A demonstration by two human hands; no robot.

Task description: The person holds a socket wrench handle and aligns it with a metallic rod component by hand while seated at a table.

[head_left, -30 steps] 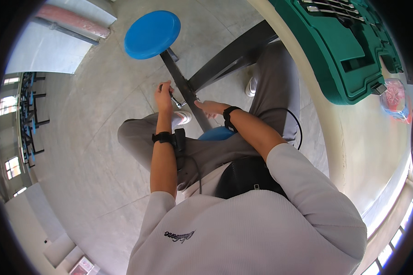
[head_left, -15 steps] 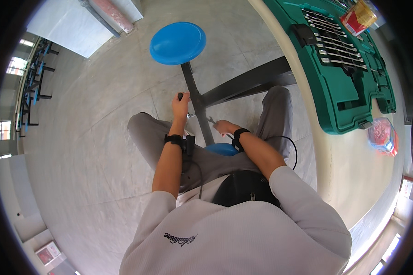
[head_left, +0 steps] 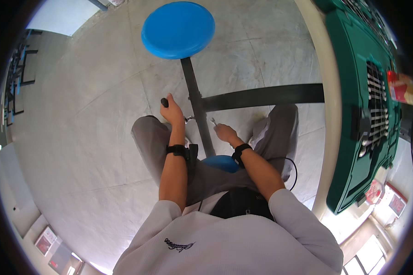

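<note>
My left hand (head_left: 172, 112) is closed around a ratchet wrench, whose black handle end (head_left: 164, 102) sticks out past the fingers. Its shiny socket end (head_left: 188, 119) meets the left side of a dark metal bar (head_left: 198, 110). On the bar's other side, my right hand (head_left: 226, 133) grips a silver open-ended wrench (head_left: 213, 122); its jaw is close to the bar, and I cannot tell whether it touches. A round blue seat (head_left: 178, 30) tops the far end of the bar. Another blue seat (head_left: 221, 162) shows partly between my legs.
A dark crossbeam (head_left: 264, 97) runs right from the bar to beneath a pale tabletop (head_left: 322, 55). On that table lie an open green tool case (head_left: 342, 151) with several wrenches, a red-and-yellow container (head_left: 403, 88) and a clear reddish package (head_left: 374, 191).
My left hand has swung the ratchet handle leftward, away from the bar. My right hand stays beside the bar with the wrench. The whole view has shifted, bringing the tool case farther right.
</note>
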